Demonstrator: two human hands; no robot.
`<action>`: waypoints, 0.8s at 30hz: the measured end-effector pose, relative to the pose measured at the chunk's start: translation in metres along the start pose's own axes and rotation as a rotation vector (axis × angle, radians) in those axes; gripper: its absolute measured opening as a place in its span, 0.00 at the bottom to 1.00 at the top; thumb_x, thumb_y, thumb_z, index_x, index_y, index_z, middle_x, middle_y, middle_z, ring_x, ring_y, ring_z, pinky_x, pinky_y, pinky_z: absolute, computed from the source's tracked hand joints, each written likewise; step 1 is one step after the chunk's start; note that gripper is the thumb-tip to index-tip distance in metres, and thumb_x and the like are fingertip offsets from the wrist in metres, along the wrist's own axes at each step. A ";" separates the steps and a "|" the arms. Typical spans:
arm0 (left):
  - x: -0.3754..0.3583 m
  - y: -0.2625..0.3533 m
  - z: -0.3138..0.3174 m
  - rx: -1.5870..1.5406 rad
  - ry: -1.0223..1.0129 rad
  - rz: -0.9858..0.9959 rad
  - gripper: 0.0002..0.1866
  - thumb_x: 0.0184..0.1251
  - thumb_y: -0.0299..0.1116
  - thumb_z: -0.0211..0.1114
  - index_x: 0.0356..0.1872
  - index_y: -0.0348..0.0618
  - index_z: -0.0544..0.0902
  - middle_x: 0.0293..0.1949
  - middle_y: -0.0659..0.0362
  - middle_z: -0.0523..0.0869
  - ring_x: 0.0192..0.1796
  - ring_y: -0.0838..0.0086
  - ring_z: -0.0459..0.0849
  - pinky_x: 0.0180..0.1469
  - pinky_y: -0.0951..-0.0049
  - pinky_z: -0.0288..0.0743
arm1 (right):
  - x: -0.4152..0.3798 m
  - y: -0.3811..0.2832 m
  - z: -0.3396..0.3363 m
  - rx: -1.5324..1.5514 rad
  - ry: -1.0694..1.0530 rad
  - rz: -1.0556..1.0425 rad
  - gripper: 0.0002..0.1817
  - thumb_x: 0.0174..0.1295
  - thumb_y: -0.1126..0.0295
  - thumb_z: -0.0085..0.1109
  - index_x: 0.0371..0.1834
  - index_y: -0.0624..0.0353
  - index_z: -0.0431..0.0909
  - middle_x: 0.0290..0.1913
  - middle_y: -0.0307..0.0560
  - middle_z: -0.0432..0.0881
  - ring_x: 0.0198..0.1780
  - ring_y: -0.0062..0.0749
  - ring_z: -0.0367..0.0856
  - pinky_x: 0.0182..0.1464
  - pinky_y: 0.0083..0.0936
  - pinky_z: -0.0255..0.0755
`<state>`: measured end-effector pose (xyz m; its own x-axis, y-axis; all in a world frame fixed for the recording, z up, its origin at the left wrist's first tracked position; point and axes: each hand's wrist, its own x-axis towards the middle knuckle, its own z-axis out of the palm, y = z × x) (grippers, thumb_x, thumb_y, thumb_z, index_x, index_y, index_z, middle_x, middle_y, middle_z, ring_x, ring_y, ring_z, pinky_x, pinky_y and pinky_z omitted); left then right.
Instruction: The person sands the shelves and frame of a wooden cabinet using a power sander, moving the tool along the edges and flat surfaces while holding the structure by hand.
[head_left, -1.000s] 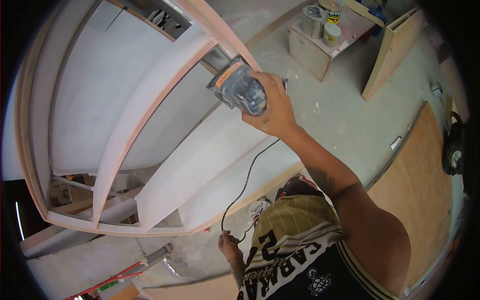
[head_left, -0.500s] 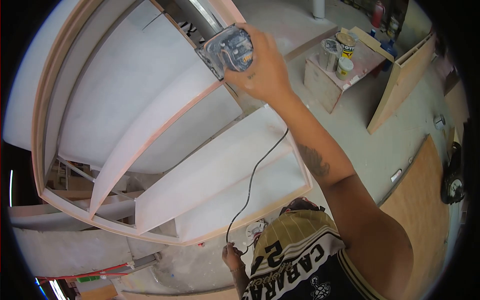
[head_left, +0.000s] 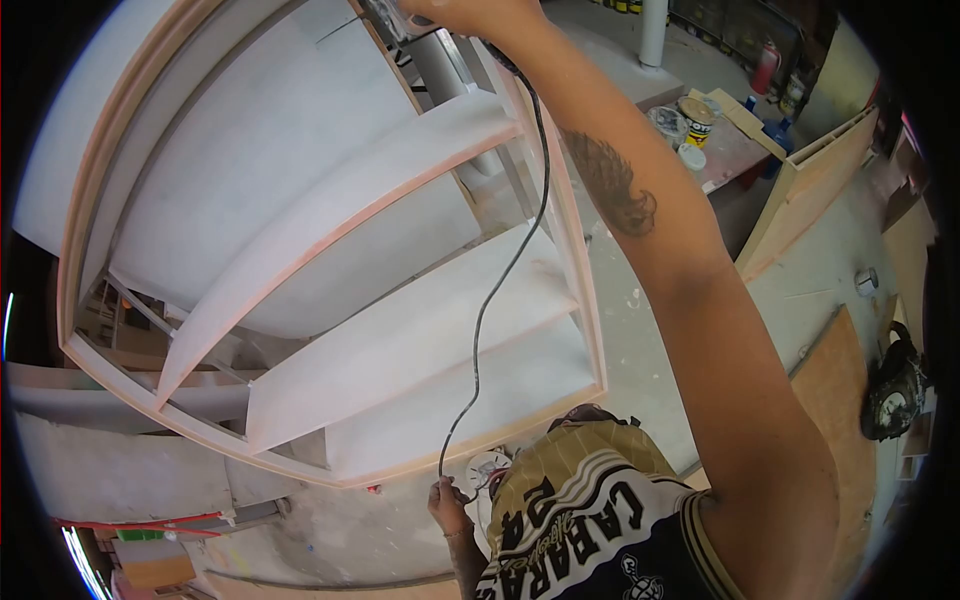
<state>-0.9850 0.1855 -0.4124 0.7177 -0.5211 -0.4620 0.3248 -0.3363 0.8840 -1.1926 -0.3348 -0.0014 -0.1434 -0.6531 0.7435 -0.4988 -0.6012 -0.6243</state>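
At the top edge, my right hand (head_left: 472, 14) is closed around a power sander (head_left: 388, 18), which is mostly cut off by the frame. Its black cord (head_left: 487, 310) runs down across the white shelving unit (head_left: 420, 340) to my left hand (head_left: 449, 506). That hand is low in the view, with its fingers closed on the cord. The unit has a curved outer frame and a curved shelf (head_left: 330, 225) with pinkish edges. The sander is near the unit's upper right part; whether it touches the surface is hidden.
Paint cans (head_left: 697, 120) stand on a low box (head_left: 727, 162) at upper right. A wooden panel (head_left: 805, 190) leans beside it. A round fan-like object with a dial (head_left: 890, 408) and a plywood sheet (head_left: 835, 375) are at right. A fire extinguisher (head_left: 766, 68) stands behind.
My right hand has moved the sander up and to the left, away from the end of the curved shelf to the frame's top edge. My left hand still holds the cord.
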 end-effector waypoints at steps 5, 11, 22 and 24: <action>-0.002 -0.008 -0.001 -0.026 0.009 -0.014 0.13 0.78 0.38 0.61 0.36 0.38 0.80 0.17 0.66 0.73 0.17 0.81 0.70 0.21 0.78 0.64 | -0.024 0.012 0.000 -0.026 -0.029 -0.008 0.46 0.45 0.61 0.73 0.72 0.55 0.64 0.57 0.66 0.74 0.58 0.64 0.77 0.61 0.46 0.74; -0.005 -0.014 -0.003 0.003 0.042 -0.018 0.13 0.78 0.37 0.61 0.35 0.38 0.81 0.17 0.65 0.73 0.17 0.81 0.70 0.20 0.78 0.64 | -0.077 0.040 0.003 0.060 0.004 -0.049 0.46 0.43 0.61 0.73 0.70 0.61 0.66 0.56 0.68 0.75 0.58 0.65 0.77 0.61 0.45 0.73; -0.001 -0.015 -0.003 0.024 0.027 -0.024 0.13 0.77 0.37 0.61 0.36 0.37 0.81 0.18 0.66 0.73 0.17 0.82 0.68 0.20 0.78 0.63 | -0.127 0.061 -0.005 0.036 -0.012 -0.019 0.45 0.42 0.63 0.76 0.69 0.53 0.69 0.56 0.57 0.76 0.54 0.54 0.80 0.57 0.42 0.76; -0.001 -0.014 -0.002 0.023 0.032 -0.023 0.13 0.77 0.37 0.61 0.36 0.37 0.81 0.18 0.66 0.73 0.17 0.82 0.68 0.21 0.79 0.63 | -0.132 0.061 -0.008 0.031 -0.021 -0.019 0.46 0.42 0.64 0.75 0.70 0.50 0.68 0.56 0.57 0.74 0.53 0.57 0.81 0.54 0.44 0.78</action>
<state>-0.9889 0.1928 -0.4243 0.7294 -0.4878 -0.4797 0.3281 -0.3659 0.8709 -1.2113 -0.2813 -0.1360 -0.1157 -0.6510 0.7502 -0.4749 -0.6271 -0.6174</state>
